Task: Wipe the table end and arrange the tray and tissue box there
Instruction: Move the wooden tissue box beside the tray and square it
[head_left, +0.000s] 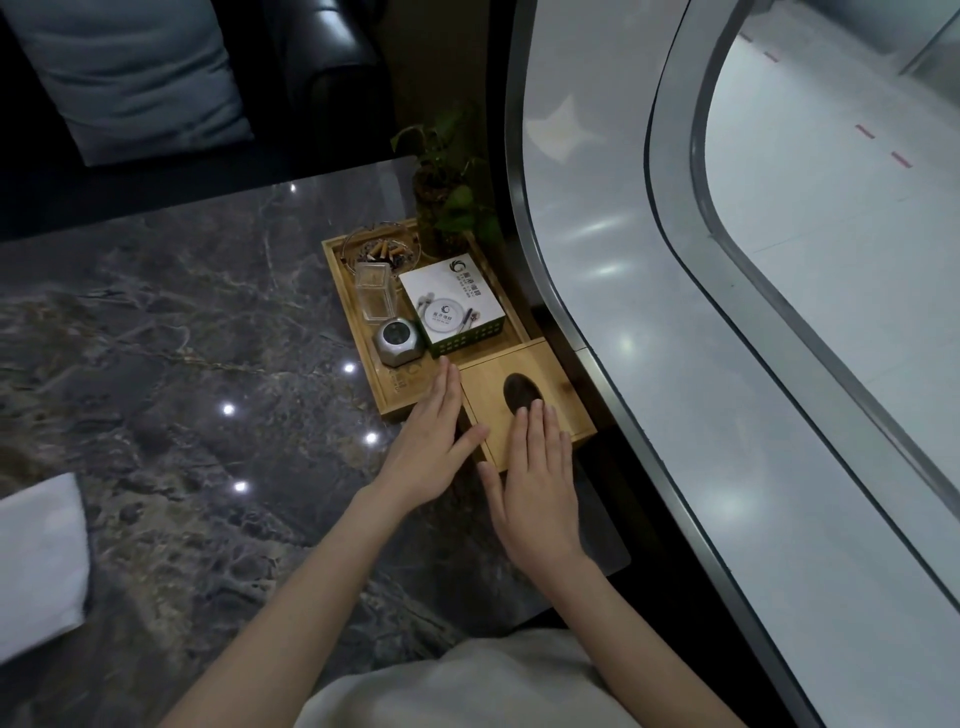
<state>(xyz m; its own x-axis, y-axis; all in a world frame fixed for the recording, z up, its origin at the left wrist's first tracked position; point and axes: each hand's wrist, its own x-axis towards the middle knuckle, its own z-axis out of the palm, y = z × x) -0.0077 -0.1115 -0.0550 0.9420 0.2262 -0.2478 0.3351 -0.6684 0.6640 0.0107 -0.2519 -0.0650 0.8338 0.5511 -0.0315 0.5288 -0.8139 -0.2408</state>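
In the head view, a shallow rectangular bamboo tray (400, 400) sits on the dark grey marble-patterned table (182, 322) just right of the frame's centre, close to the curved glass wall on the right. Inside the tray, at its far end, a clear glass ashtray (382, 248) holds cigarette butts and ash, and a small green potted plant (451, 197) stands beside it toward the right. Nearer, a clear square glass holder (375, 291) holds what look like toothpicks, a white-topped box with green sides (451, 307) fills the tray's right part, and a silver faceted round gadget (397, 340) sits to the left of that box. A square bamboo tissue box with a dark oval opening (530, 402) lies against the tray's near right corner; no tissue shows in the opening. The left hand (428, 447) lies flat with fingers straight and spread, gripping nothing, on the tray's near edge beside the tissue box. The right hand (540, 478) rests palm-down with extended fingers on the tissue box lid, not clasping it. A folded white cloth (39, 566) lies at the frame's lower left.
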